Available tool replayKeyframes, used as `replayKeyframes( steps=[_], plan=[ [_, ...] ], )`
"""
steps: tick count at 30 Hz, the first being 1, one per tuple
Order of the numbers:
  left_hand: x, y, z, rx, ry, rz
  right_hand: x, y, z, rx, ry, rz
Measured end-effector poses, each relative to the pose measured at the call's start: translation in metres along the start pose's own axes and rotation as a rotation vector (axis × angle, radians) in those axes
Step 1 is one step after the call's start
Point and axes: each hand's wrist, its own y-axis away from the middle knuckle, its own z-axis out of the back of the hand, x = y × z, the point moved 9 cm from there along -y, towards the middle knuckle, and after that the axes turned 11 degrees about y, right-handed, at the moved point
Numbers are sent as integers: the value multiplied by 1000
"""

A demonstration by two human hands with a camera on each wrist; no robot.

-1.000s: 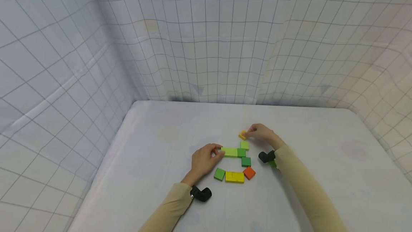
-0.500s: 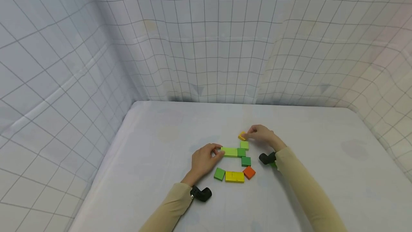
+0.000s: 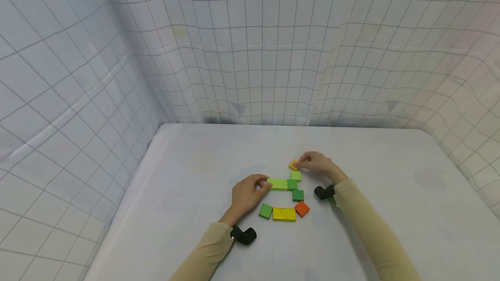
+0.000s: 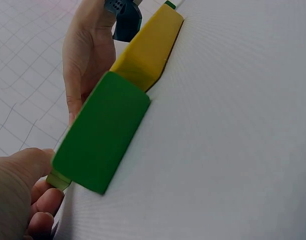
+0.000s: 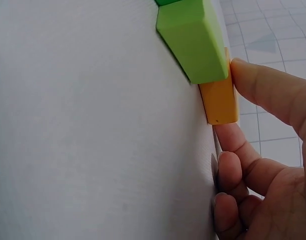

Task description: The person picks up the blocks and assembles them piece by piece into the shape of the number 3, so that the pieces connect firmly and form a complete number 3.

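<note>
My left hand [image 3: 248, 194] pinches the left end of a light green block [image 3: 277, 184], its thumb and fingers also around that block in the left wrist view. My right hand [image 3: 317, 163] pinches a small orange-yellow block [image 3: 293, 165] at the far end of the arrangement; in the right wrist view the thumb and fingertips are on the orange block [image 5: 220, 102], right by a light green square block [image 5: 195, 42]. A dark green block [image 3: 292, 184] joins the light green strip, with another dark green block [image 3: 298, 195] just below.
Nearer the body lie a green block [image 3: 266, 211], a yellow block pair [image 3: 284, 214] and a tilted red-orange block [image 3: 302, 208]. Another green block [image 3: 332, 200] shows partly under the right wrist camera. Gridded white curtains surround the white table [image 3: 195, 155].
My right hand has shifted slightly toward the body, bringing the orange-yellow block nearer the light green square block. The left hand keeps its place.
</note>
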Motion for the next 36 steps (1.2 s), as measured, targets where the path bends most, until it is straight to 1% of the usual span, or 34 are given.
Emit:
replayKeyframes(
  steps=[8,12,15,18,22,26,30,34,36],
  plan=[
    [-1,0,1,-8,-2,-4,-1,-1,-1,-13,-14,-3],
    [0,0,1,-8,-3,-1,-2,-1,-2,-2,-22,-12],
    [0,0,1,-2,2,3,-3,-1,-3,25,-27,-16],
    [1,0,0,5,0,6,-2,-1,-3,63,-35,13],
    [2,-1,-2,15,-17,12,-3,5,3,112,-12,45],
    [2,-1,-3,22,-15,17,-15,14,13,136,42,19],
    [4,0,-3,18,-16,20,-33,24,24,154,84,18],
    [4,-1,-4,17,-26,24,-50,40,30,184,83,78],
    [3,-1,-3,18,-20,25,-55,48,31,207,53,123]
  ],
)
